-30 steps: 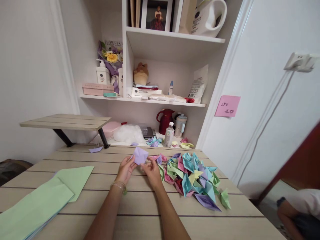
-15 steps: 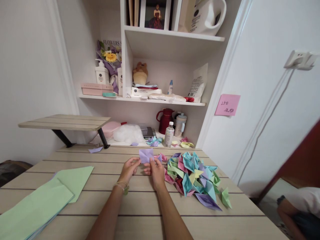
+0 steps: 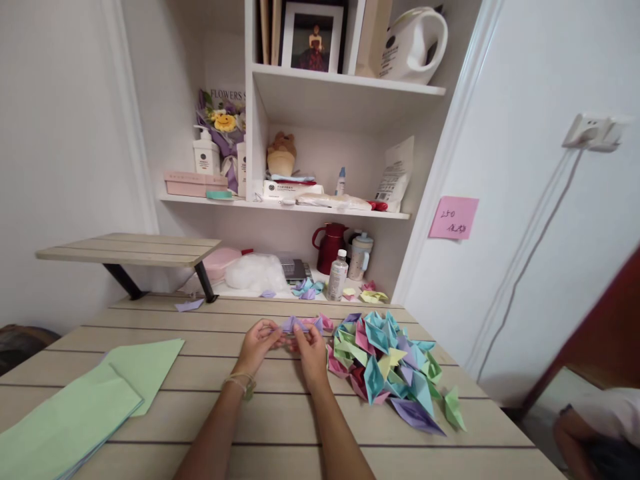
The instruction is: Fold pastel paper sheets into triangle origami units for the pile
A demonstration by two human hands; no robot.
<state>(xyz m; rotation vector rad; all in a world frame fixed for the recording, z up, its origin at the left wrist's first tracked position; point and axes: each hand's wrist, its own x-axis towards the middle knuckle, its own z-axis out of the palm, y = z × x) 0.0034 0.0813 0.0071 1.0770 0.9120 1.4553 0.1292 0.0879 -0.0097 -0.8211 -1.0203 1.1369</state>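
A small purple piece of folded paper [image 3: 289, 325] is pinched between my two hands above the middle of the table. My left hand [image 3: 259, 345] grips its left side, thumb and fingers together. On its right side, my right hand [image 3: 309, 348] presses with the thumb in front; the fingertips behind are partly hidden. Just beyond my right hand lie pink and purple folded pieces [image 3: 326, 323]. A heap of folded paper boats [image 3: 383, 360] in blue, green, pink, yellow and purple lies to the right of my hands.
Green paper sheets [image 3: 75, 407] lie stacked at the left. A small raised shelf [image 3: 130, 248] stands at the back left, with a purple paper scrap [image 3: 189, 305] near its leg. Behind the table are a bottle [image 3: 338, 275] and a red jug [image 3: 330, 248]. A person's arm [image 3: 575, 433] shows at far right.
The purple paper has gone from a flat diamond, then an upright rectangle, to a lower, narrower folded shape. Both hands have closed in around it. The view has tilted slightly up.
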